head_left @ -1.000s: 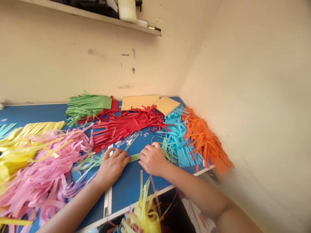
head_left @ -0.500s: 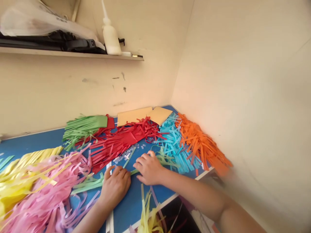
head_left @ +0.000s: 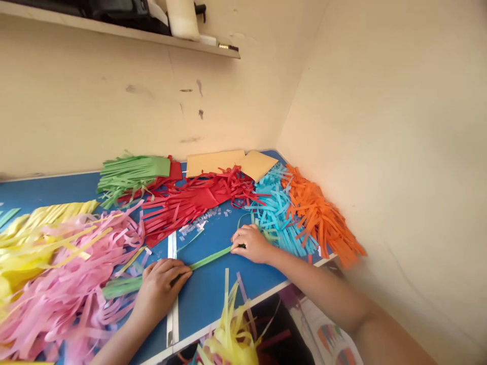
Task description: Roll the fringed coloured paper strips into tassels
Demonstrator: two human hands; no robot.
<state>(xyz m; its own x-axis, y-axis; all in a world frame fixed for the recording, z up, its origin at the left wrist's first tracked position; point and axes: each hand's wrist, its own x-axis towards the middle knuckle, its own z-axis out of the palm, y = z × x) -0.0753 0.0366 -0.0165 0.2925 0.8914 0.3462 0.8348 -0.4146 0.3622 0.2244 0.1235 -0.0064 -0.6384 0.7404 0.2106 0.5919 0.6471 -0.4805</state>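
Carefully, the left hand and the right hand held a long green paper strip across a blue surface. The strip ran diagonally between them, just above the near edge of the surface, and being held at both ends kept it straight. The left grip was closed, its fingers curled over the strip and pressing it down. The right grip was also closed, pinched on the far end of the strip, where a small dark mark was too small to identify.

Cut paper fringes lay in separate heaps by colour, which kept the shades apart. A pink fringe pile and a yellow fringe pile sat to the left of the hands. Ahead were a green fringe pile and a red fringe pile, then a turquoise fringe pile and an orange fringe pile against the wall. Two tan cards lay in the far corner.
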